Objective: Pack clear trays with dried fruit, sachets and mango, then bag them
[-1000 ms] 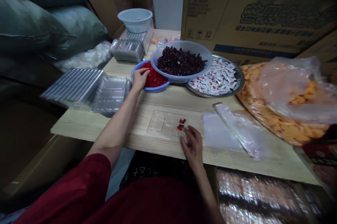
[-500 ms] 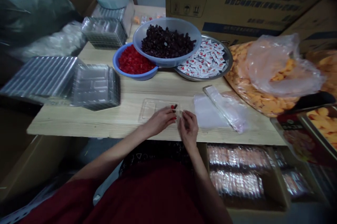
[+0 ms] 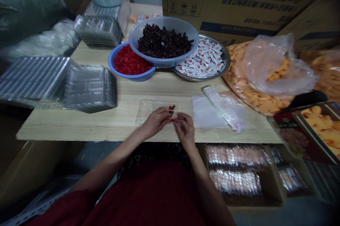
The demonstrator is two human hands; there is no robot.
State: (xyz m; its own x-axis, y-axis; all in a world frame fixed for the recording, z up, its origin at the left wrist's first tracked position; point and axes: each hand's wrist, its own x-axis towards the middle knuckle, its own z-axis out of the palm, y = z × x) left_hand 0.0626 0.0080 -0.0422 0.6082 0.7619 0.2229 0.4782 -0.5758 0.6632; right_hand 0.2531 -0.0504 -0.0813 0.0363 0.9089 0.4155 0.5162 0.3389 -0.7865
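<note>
A shallow clear plastic tray (image 3: 145, 109) with compartments lies near the table's front edge, partly covered by my hands. At its right part are a small red piece (image 3: 170, 107) and dark pieces (image 3: 173, 107), which look like candies. My left hand (image 3: 156, 122) comes over the tray from the left, its fingers pinched together. Facing it, my right hand (image 3: 186, 128) has thumb and forefinger closed too. Between the fingertips of both hands shows a bright red candy piece (image 3: 171, 120), partly hidden by the fingers.
Behind stand a blue bowl of red pieces (image 3: 114, 63), a bowl of dark pieces (image 3: 135, 50) and a metal bowl of white packets (image 3: 226, 63). Stacked clear trays (image 3: 89, 88) are left. Plastic bags (image 3: 209, 111) and a bag of orange pieces (image 3: 247, 80) lie right.
My right hand has moved left, and its fingertips now meet my left hand's at the red piece. The whole view has shifted slightly.
</note>
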